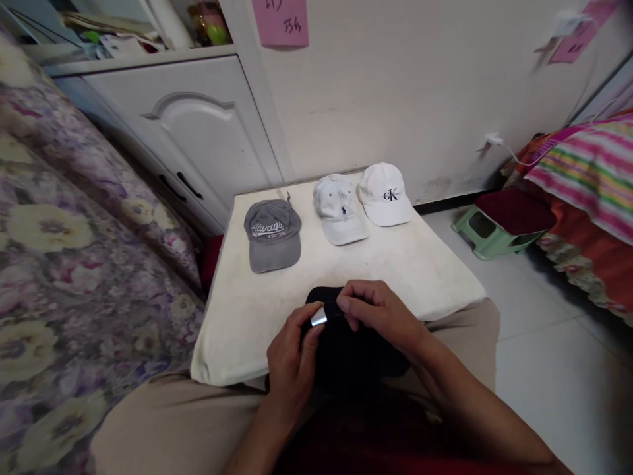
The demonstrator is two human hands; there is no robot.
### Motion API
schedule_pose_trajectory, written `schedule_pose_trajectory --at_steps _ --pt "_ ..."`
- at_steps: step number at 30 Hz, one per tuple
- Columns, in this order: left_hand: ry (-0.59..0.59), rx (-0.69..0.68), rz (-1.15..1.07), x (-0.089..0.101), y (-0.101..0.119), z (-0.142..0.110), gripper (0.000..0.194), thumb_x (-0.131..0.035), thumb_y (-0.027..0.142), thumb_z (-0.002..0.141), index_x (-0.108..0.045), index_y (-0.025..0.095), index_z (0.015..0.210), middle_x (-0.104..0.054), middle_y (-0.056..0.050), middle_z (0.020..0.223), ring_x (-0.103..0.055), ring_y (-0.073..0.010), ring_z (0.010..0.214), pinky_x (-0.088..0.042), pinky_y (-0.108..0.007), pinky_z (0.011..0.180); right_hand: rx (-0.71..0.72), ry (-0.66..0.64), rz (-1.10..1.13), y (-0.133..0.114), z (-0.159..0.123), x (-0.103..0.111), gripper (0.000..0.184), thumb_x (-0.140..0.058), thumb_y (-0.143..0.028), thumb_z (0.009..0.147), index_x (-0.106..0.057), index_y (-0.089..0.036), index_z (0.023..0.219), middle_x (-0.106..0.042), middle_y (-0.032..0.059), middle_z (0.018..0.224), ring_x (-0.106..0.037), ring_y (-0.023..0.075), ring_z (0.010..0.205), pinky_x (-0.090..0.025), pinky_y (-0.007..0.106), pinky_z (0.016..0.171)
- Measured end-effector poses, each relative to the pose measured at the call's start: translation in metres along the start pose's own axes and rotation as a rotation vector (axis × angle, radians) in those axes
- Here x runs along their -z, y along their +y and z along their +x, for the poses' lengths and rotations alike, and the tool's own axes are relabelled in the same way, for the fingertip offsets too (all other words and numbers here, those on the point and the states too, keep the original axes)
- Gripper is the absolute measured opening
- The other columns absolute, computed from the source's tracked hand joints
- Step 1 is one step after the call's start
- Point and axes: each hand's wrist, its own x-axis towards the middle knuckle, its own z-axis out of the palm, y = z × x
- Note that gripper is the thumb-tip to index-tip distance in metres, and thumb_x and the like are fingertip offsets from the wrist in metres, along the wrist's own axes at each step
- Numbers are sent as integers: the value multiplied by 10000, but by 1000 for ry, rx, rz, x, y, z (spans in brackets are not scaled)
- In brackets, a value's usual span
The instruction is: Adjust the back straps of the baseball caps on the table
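At the near edge of a cream-covered table (237,330), head view: a person sits with a black cap (353,359) between both hands, low over the lap. Hard to make out: the cap's underside, which sinks into the shadow and the dark red clothing (395,458) below. From where I stand I cannot trace its brim, nor see any lettering. The fingers cover parts of the black strap (333,309), so how it runs through the metal clasp (319,316) cannot be told. Both forearms cut off at the lower edge. Pink note (281,25) on the wall cropped at the top, its upper writing lost; shelf clutter (119,43) likewise cropped and blurred.

The cap itself: plain, matte black, so dark that seams and folds do not show. Only bright spot is the clasp, silvery and shiny.

Hands: left hand (291,359) has thumb and forefinger closed on the clasp, from its left side. Right hand (378,307) just beside it, thumb and finger pinched on the strap; the tips partly hide what they grip.

Farther back on the table, clear of the hands: gray cap (274,237) reading "Always", pale cap (339,208) with a small dark figure, white cap (386,194) with dark letters, the last two close together.
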Motion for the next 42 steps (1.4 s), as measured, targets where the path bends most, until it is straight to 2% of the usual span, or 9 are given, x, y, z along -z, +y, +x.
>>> schedule_pose_trajectory --at_steps 8,15,21,32,38,42 --pt "26 -72 36 -1 -4 -1 218 -506 251 970 -610 207 1156 -744 -23 1067 -707 -173 933 -543 -257 812 5 -19 -8 2 0 -2 235 -596 -318 891 -604 -172 706 -551 -41 569 -473 106 572 -337 237 581" --pt "0 -92 25 0 -4 -1 217 -504 250 976 -601 219 1168 -745 -10 1071 -707 -159 948 -548 -242 826 9 -97 -27 6 3 4 237 -602 -317 897 -627 -170 713 -558 -43 563 -470 102 566 -337 236 582" --pt "-1 -125 52 0 -4 1 214 -504 232 978 -589 215 1173 -739 -7 1050 -706 -144 921 -548 -218 806 -12 -90 -5 7 6 4 177 -645 -319 870 -658 -169 778 -586 -36 610 -509 107 595 -356 232 592" --pt "-46 -224 101 -2 -9 0 225 -500 219 979 -567 199 1193 -721 -45 1067 -699 -171 951 -556 -262 836 -61 -194 20 14 12 14 173 -669 -313 837 -651 -165 748 -563 -48 574 -478 91 558 -323 224 551" --pt "-68 -223 97 -3 -9 2 220 -510 223 974 -572 202 1184 -728 -43 1057 -704 -172 935 -560 -263 822 -52 -188 69 14 13 13 157 -655 -293 838 -647 -163 751 -565 -48 579 -458 80 541 -315 218 536" --pt "-79 -208 75 -2 -8 2 216 -515 221 970 -577 210 1177 -731 -40 1057 -707 -175 930 -563 -266 812 -80 -229 151 19 13 13 166 -660 -313 839 -644 -162 770 -565 -45 585 -436 72 525 -282 205 499"
